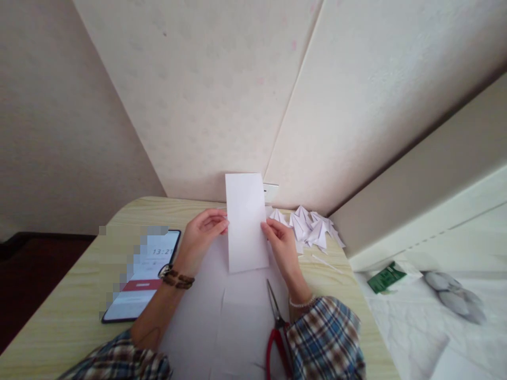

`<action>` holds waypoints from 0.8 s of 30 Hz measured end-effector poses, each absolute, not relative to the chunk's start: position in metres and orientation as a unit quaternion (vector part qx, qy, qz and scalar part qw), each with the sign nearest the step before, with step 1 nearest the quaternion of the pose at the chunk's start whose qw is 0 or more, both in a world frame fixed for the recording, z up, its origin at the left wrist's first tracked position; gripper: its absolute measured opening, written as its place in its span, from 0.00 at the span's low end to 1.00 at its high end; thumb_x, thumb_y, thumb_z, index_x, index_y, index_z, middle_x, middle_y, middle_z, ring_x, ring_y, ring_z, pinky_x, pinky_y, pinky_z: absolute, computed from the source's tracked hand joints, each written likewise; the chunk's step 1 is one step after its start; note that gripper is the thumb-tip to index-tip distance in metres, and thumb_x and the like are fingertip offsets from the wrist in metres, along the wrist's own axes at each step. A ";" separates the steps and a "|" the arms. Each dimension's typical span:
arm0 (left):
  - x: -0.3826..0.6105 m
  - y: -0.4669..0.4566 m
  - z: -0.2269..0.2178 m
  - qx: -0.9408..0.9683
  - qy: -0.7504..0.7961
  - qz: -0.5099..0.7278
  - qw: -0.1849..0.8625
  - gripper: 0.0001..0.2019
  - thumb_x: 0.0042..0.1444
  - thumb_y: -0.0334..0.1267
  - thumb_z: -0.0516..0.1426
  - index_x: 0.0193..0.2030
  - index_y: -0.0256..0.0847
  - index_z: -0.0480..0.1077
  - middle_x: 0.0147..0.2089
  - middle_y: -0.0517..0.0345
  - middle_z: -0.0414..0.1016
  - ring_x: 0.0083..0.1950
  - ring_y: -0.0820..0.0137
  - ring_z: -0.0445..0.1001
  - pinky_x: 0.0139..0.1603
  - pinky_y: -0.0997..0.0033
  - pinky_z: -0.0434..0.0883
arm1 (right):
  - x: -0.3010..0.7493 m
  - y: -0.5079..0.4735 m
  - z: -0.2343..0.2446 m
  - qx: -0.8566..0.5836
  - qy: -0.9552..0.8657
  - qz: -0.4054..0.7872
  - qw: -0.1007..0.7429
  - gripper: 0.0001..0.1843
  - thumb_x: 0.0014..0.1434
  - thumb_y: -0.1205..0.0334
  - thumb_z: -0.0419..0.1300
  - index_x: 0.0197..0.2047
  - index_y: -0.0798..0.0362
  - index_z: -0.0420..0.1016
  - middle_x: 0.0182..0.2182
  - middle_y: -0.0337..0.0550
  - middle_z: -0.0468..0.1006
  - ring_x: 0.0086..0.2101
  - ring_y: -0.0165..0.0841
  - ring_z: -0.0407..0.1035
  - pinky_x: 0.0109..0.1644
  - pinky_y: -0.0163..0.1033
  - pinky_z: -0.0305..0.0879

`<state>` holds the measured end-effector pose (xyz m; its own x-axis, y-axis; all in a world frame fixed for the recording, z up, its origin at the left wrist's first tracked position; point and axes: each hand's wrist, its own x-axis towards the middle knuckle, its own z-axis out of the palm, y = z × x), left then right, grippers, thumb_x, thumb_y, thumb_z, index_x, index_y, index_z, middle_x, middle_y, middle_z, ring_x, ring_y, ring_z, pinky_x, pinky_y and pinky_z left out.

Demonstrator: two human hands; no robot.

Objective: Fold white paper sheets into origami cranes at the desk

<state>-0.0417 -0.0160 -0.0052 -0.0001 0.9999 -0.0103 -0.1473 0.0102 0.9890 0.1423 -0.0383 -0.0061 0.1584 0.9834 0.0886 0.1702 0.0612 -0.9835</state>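
A white rectangular sheet of paper [246,227] stands upright in front of me, lifted above the table. My left hand [208,227] pinches its left edge between thumb and fingers. On the opposite edge, my right hand [280,237] grips it the same way. Larger white paper [198,311] lies flat on the table beneath my hands, with a crease or edge running through it. Red-handled scissors [277,327] rest beside my right forearm, blades pointing away from me and their handles partly covered by the sleeve.
Several folded white paper pieces [311,227] are heaped at the table's back right, near the wall. A tablet [138,285] showing a clock lies left of my left forearm. Right of the wooden table [368,316], a green packet [387,277] sits on a white surface.
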 end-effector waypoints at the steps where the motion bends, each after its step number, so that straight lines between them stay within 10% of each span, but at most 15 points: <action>1: -0.042 -0.016 -0.004 0.460 0.469 0.534 0.532 0.12 0.44 0.40 0.65 0.36 0.38 0.73 0.30 0.62 0.74 0.32 0.72 0.72 0.36 0.73 0.71 | 0.142 -0.039 -0.010 -0.560 -0.509 0.401 0.516 0.15 0.54 0.51 0.59 0.29 0.55 0.76 0.23 0.38 0.75 0.25 0.31 0.66 0.28 0.34 0.59; 24: -0.046 -0.021 -0.009 0.448 0.524 0.448 0.570 0.08 0.44 0.39 0.64 0.30 0.39 0.75 0.28 0.63 0.74 0.33 0.72 0.70 0.36 0.76 0.65 | 0.145 -0.044 -0.018 -0.541 -0.467 0.422 0.557 0.12 0.52 0.53 0.62 0.30 0.53 0.82 0.22 0.38 0.77 0.25 0.31 0.66 0.28 0.34 0.62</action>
